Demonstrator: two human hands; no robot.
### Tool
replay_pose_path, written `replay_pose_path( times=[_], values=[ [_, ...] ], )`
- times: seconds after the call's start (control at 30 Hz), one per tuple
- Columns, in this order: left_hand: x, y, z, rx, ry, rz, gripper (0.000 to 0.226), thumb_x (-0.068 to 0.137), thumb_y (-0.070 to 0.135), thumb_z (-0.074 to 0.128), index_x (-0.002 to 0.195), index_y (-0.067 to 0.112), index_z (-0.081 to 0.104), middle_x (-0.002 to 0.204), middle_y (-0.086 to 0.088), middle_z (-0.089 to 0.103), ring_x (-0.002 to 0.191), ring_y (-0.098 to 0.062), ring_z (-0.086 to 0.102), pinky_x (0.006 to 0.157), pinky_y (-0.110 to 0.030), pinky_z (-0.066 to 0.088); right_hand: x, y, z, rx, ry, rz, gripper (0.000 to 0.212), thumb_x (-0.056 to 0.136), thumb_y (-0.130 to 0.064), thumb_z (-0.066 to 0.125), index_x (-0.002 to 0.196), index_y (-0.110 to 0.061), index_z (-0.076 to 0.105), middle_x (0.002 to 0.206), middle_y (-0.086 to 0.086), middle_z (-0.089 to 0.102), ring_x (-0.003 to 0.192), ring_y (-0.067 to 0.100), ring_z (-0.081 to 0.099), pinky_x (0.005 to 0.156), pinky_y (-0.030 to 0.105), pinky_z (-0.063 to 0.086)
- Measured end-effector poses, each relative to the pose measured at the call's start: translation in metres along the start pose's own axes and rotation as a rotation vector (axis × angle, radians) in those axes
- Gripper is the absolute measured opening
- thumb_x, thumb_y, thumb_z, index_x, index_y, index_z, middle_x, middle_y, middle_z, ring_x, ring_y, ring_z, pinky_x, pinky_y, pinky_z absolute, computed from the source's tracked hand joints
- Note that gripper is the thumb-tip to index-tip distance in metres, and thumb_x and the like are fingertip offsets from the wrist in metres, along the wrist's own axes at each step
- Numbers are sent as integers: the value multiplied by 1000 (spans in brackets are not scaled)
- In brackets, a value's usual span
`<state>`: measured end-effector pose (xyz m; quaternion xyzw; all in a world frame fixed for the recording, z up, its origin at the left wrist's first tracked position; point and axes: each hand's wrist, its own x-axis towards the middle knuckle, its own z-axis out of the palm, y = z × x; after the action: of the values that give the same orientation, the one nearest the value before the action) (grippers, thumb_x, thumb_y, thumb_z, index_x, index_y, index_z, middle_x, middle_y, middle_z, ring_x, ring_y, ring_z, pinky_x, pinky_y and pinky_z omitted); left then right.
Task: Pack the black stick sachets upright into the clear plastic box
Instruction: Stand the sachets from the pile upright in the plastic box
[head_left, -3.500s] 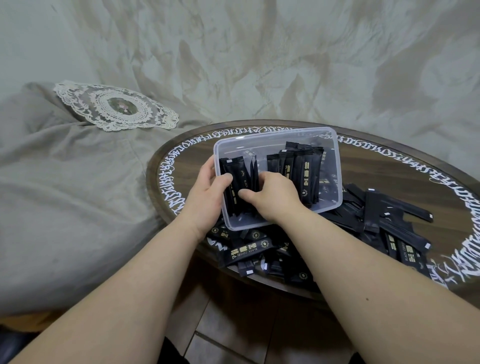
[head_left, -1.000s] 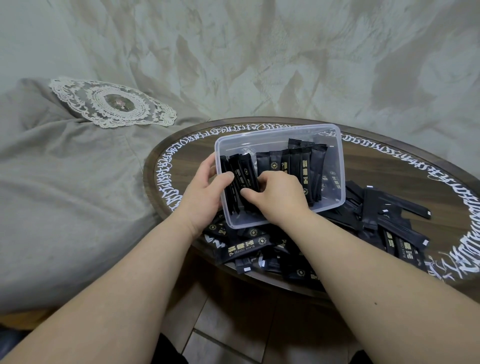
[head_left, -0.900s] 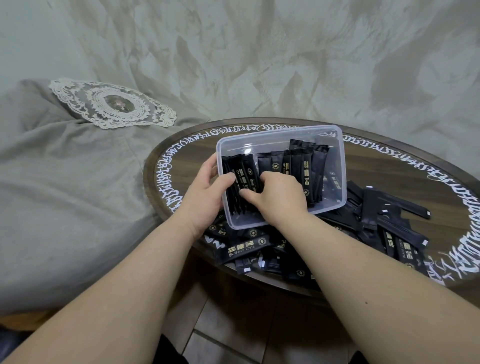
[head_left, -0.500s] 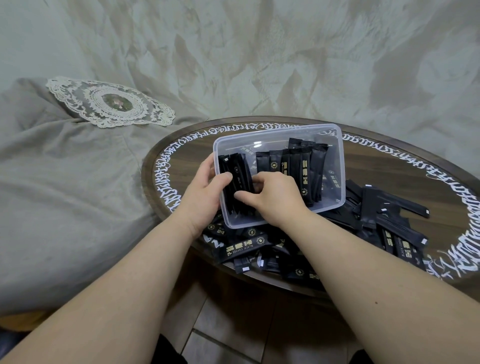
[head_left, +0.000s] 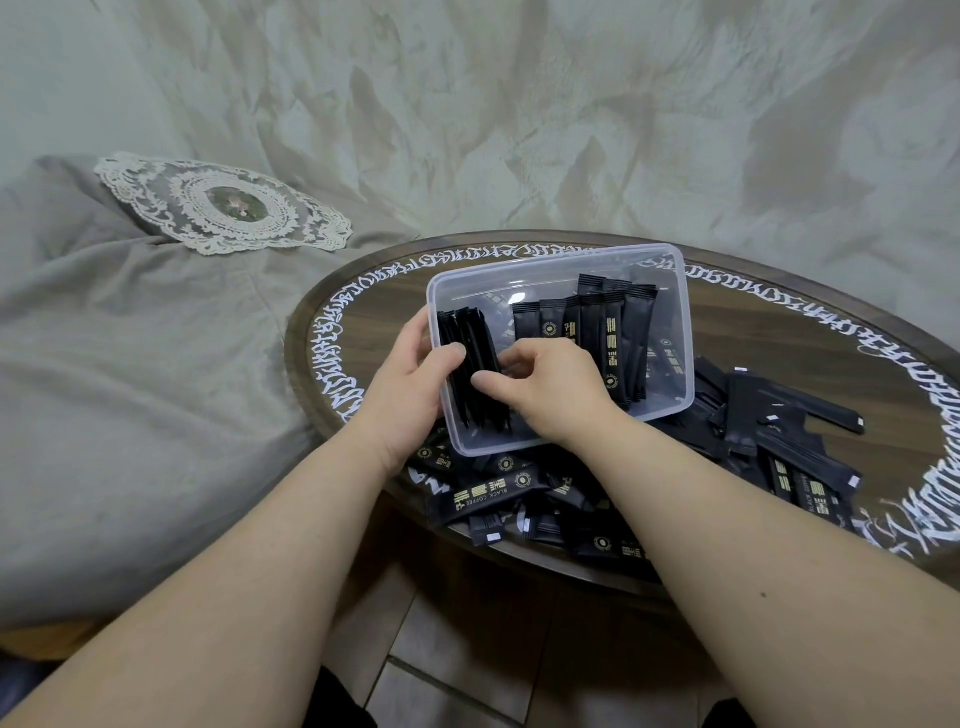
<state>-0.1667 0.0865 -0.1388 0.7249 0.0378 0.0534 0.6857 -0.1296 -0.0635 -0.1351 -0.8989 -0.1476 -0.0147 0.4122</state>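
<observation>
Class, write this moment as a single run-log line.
left hand: grips clear plastic box wall | right hand: pinches bundle of sachets upright in box | loose sachets: on table

A round wooden table (head_left: 374, 312) stands beside grey bedding (head_left: 130, 364), under a mottled wall (head_left: 519, 104).

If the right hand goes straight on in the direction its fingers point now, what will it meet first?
The right hand points left inside the clear plastic box. It would first meet the upright bundle of black stick sachets that its thumb already touches; behind that stands the box's left wall with the left hand, though depth is uncertain.
</observation>
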Motion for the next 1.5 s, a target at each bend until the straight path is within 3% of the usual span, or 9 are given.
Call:
replay_pose_path(
  times=[0.17, 0.33, 0.43, 0.53, 0.63, 0.8, 1.0, 1.23, 1.5],
  values=[
    [0, 0, 0, 26, 21, -5, 57, 75, 33, 56, 131, 37, 49, 116, 5, 67, 108, -15, 64, 99, -51, 48, 0, -2, 2, 6, -10, -7, 18, 84, -34, 65, 75, -18, 63, 76, -5, 65, 80, 15, 60, 74, 27, 46],
    [-1, 1, 0, 37, 17, -4, 59, 72, 38, 58, 130, 42, 50, 116, 7, 67, 107, -15, 65, 98, -51, 48, 3, -1, 3, 31, 13, 19, 24, 89, -30, 55, 88, -7, 64, 81, 7, 67, 80, 23, 61, 75, 34, 51],
    [-1, 2, 0, 43, 11, -1, 57, 74, 36, 57, 130, 43, 49, 116, 7, 66, 107, -14, 65, 98, -50, 48, 4, -2, 3, 10, 0, 52, 22, 92, -28, 51, 83, -9, 57, 75, 4, 61, 75, 23, 55, 65, 32, 43],
    [-1, 2, 1, 40, 11, -2, 56, 76, 35, 56, 130, 43, 48, 116, 7, 66, 107, -13, 65, 98, -50, 48, 4, -4, 6, -69, 4, 67, 24, 95, -29, 47, 75, -15, 45, 71, 0, 51, 74, 22, 50, 64, 31, 36],
    [-1, 2, 1, 44, 14, -11, 59, 71, 40, 58, 129, 44, 49, 116, 8, 66, 109, -14, 64, 99, -50, 47, 4, -4, 9, -189, 29, 43, 23, 96, -31, 44, 85, -11, 49, 80, 4, 56, 81, 28, 54, 68, 35, 43],
    [-1, 1, 0, 72, 23, -23, 55, 75, 37, 55, 129, 41, 50, 116, 8, 66, 108, -13, 64, 99, -50, 47, 3, -4, 7, -481, 127, -51, 29, 97, -40, 43, 81, -15, 46, 77, 1, 51, 73, 26, 49, 61, 31, 35],
    [-2, 3, 7, 222, 98, -25, 58, 78, 28, 47, 134, 38, 42, 109, 13, 63, 105, -11, 59, 100, -43, 45, 5, -6, 6, -509, 178, -72, 30, 95, -42, 47, 87, -14, 54, 85, 3, 61, 86, 29, 59, 64, 31, 38],
    [2, 3, 19, 364, 253, 12, 56, 87, 9, 51, 138, 31, 41, 107, 7, 62, 100, -18, 58, 90, -35, 47, 3, -1, 9, -250, 82, -46, 43, 84, -46, 65, 115, -17, 59, 103, 1, 69, 103, 23, 60, 90, 35, 47],
    [4, 1, 21, 352, 298, 36, 54, 86, 7, 51, 134, 31, 46, 99, 13, 62, 92, -10, 59, 77, -27, 44, 0, -3, 8, -266, 52, -26, 36, 77, -46, 72, 79, -19, 49, 82, 1, 63, 83, 23, 58, 70, 32, 42]
  ],
)
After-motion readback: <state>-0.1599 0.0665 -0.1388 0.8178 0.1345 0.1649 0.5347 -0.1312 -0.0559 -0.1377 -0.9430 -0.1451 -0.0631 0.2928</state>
